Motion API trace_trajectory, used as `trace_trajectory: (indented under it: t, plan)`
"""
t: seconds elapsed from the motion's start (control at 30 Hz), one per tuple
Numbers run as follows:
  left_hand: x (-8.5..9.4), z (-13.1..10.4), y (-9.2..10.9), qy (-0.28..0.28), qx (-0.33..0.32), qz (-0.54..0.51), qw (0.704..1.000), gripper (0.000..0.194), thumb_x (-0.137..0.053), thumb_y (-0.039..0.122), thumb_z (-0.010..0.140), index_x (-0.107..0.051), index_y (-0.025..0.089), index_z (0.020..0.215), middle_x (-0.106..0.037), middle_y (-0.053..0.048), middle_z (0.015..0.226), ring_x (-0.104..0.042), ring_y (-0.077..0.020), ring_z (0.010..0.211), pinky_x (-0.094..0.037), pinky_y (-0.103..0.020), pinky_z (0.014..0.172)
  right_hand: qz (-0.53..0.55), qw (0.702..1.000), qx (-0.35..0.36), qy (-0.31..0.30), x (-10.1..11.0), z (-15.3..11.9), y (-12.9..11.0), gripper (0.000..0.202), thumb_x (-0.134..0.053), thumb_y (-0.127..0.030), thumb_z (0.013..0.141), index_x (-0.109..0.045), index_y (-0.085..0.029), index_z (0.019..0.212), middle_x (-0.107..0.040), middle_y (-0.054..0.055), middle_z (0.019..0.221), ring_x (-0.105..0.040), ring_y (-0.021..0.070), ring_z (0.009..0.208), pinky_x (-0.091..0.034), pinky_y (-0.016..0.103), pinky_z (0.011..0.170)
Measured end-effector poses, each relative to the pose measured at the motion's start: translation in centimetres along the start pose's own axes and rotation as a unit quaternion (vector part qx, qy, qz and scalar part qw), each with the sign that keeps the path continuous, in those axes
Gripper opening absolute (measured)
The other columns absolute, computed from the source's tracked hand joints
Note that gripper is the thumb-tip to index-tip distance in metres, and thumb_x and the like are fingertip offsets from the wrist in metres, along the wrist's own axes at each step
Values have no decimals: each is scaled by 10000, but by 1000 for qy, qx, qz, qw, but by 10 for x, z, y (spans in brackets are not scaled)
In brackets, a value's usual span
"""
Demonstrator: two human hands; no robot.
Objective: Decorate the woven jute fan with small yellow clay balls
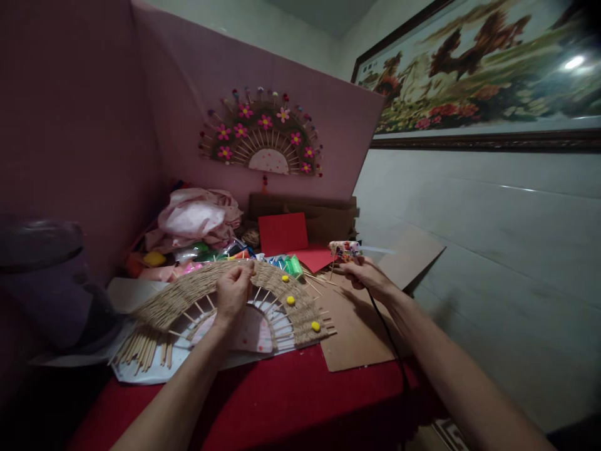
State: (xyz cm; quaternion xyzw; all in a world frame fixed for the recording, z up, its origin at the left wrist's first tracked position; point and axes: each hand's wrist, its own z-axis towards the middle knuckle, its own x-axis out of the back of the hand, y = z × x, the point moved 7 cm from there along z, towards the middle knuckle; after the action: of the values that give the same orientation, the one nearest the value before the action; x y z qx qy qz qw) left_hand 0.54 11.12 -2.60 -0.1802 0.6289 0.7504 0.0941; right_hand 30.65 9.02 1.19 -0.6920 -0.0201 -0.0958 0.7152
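Note:
My right hand (pixel 361 274) is wrapped round a patterned hot glue gun (pixel 345 249), with a pale glue stick jutting out behind and a black cord hanging down. To its left lies a half-round fan (pixel 188 294) woven from twine over thin sticks. Three yellow discs (pixel 290 300) sit on the fan's right part. My left hand (pixel 233 293) is closed in a pinch over the fan's middle; what its fingertips hold, if anything, I cannot make out. Below that hand is the fan's pink spotted centre (pixel 253 335), partly hidden by my wrist.
Loose sticks (pixel 141 351) lie at the left on a white sheet. Brown cardboard (pixel 357 344) covers the right of the red cloth (pixel 263 401). Red card (pixel 282 233), bundled pink fabric (pixel 200 216) and coloured packets stand behind. A flowered fan (pixel 265 134) hangs on the pink panel.

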Motion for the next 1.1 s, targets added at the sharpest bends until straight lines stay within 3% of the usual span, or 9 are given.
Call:
trace_trajectory:
  t: [0.1, 0.2, 0.3, 0.37, 0.5, 0.67, 0.8, 0.97, 1.1]
  plan:
    - [-1, -3, 10, 7, -60, 43, 997, 296, -650, 407, 712, -557, 155, 588, -419, 62, 357, -317, -39, 302, -204, -157, 330, 39, 998, -14, -38, -9, 0, -3, 264, -689, -290, 619, -512, -162, 767, -369, -73, 551, -287, 41, 443, -151, 158, 365]
    - [-13, -5, 10, 5, -9, 6, 1000, 190, -644, 332, 663, -560, 163, 640, -521, 42, 451, -355, -51, 291, -209, -167, 307, 79, 994, -26, -65, -17, -5, -5, 284, -688, -287, 630, -548, -155, 840, -385, -67, 579, -282, 40, 451, -151, 157, 361]
    - [-48, -11, 7, -70, 77, -7, 995, 129, -601, 218, 595, -607, 149, 704, -571, 20, 533, -363, -53, 300, -186, -176, 308, 105, 990, -36, -89, -25, -13, -6, 283, -687, -284, 646, -567, -149, 864, -358, -72, 566, -259, 39, 448, -146, 161, 356]
    - [-77, -16, 4, -121, 112, 41, 985, 159, -585, 184, 592, -646, 134, 729, -476, 52, 438, -297, -41, 302, -160, -176, 334, 121, 987, -30, -97, -29, -18, -9, 281, -677, -282, 665, -574, -150, 891, -354, -72, 564, -255, 40, 447, -151, 162, 355]
    - [-125, -18, -3, -188, 32, 222, 956, 169, -665, 244, 614, -692, 109, 712, -544, 11, 495, -378, -68, 416, -254, -207, 421, 151, 983, -3, -107, -32, -27, -15, 209, -667, -263, 681, -566, -151, 826, -387, -62, 567, -265, 38, 447, -160, 155, 349]
    - [-154, -17, -10, -217, -142, 447, 856, 228, -584, 305, 763, -706, 126, 690, -600, -25, 587, -485, -117, 563, -310, -240, 536, 187, 976, 11, -110, -22, -29, -14, 208, -670, -257, 680, -585, -138, 828, -413, -54, 581, -290, 34, 449, -186, 142, 340]
    - [-159, -13, 6, -184, -265, 612, 722, 234, -507, 249, 823, -702, 158, 731, -638, -65, 748, -562, -154, 670, -336, -266, 595, 235, 972, 16, 5, 18, -17, 1, 281, -687, -231, 625, -585, -141, 871, -395, -69, 568, -314, 29, 431, -174, 123, 320]
    - [-179, 8, 17, -173, -330, 695, 615, 276, -439, 286, 873, -703, 206, 852, -635, -59, 854, -605, -173, 699, -360, -278, 592, 264, 963, 6, 56, 48, -13, 25, 342, -714, -229, 605, -581, -132, 905, -399, -72, 566, -340, 26, 423, -200, 108, 311]
    - [-207, 21, -12, -274, -330, 730, 532, 264, -433, 242, 865, -693, 204, 878, -650, -70, 911, -629, -199, 775, -384, -274, 584, 282, 958, -3, 56, 52, -16, 39, 307, -715, -223, 619, -571, -140, 877, -396, -72, 568, -340, 25, 425, -201, 105, 309]
